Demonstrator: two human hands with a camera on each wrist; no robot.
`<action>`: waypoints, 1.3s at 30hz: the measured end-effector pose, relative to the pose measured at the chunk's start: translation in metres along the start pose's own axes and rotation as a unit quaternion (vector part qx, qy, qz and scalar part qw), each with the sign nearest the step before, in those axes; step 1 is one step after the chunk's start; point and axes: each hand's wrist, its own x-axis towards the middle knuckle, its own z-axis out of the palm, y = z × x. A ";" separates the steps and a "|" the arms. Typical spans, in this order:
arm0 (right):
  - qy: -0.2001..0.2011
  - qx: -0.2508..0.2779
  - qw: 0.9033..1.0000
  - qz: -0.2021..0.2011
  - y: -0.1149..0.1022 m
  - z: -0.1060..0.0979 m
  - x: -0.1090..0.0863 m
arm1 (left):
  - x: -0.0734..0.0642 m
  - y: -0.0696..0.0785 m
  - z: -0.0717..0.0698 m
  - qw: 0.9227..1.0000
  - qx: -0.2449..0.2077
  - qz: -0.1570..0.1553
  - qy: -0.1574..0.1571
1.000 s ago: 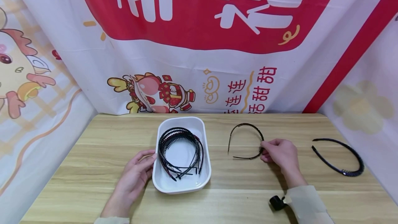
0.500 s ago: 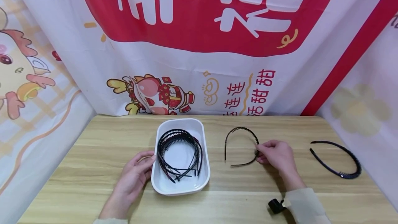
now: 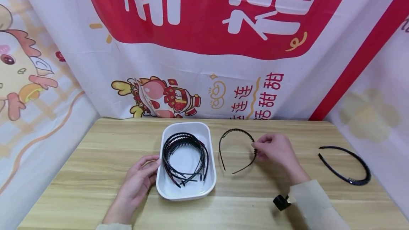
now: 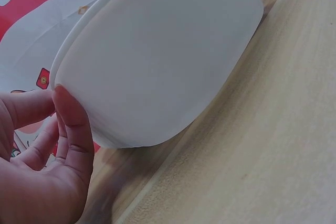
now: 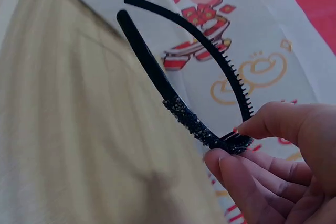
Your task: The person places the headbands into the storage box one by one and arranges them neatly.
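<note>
My left hand (image 3: 137, 180) grips the left rim of a white plastic box (image 3: 185, 195), thumb at the rim. In the left wrist view, finger and thumb meet at the edge of the box (image 4: 168, 51). Several black headbands (image 3: 166, 152) lie heaped inside it. To the right, my right hand (image 3: 276, 150) pinches one side of a thin black headband (image 3: 236, 129), its two ends toward me. The right wrist view shows small teeth along the inside of this headband (image 5: 151, 69) and a glittery, stone-covered stretch near my fingertips.
Another black headband (image 3: 362, 180) lies on the wooden table (image 3: 249, 201) at the far right. Printed cloth (image 3: 204, 59) hangs behind the table and along both sides. A small black device (image 3: 281, 202) sits at my right wrist.
My right hand has moved left toward the box with the headband, whose ends have swung round to point more toward me. The left hand stays at the box rim.
</note>
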 end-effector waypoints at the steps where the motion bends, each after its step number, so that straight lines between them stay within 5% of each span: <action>1: -0.003 -0.004 1.000 -0.007 -0.005 0.000 0.001 | 0.000 0.000 0.000 1.000 0.000 0.001 0.000; 9: -0.042 -0.025 0.998 -0.048 -0.044 0.007 0.005 | 0.000 -0.002 0.001 1.000 0.001 0.004 -0.002; 19: -0.066 -0.043 0.992 -0.097 -0.086 0.039 0.017 | 0.000 -0.001 -0.002 1.000 -0.004 0.000 -0.005; 39: -0.125 0.016 0.988 -0.094 -0.100 0.087 0.029 | 0.000 0.000 -0.002 1.000 -0.006 -0.007 -0.001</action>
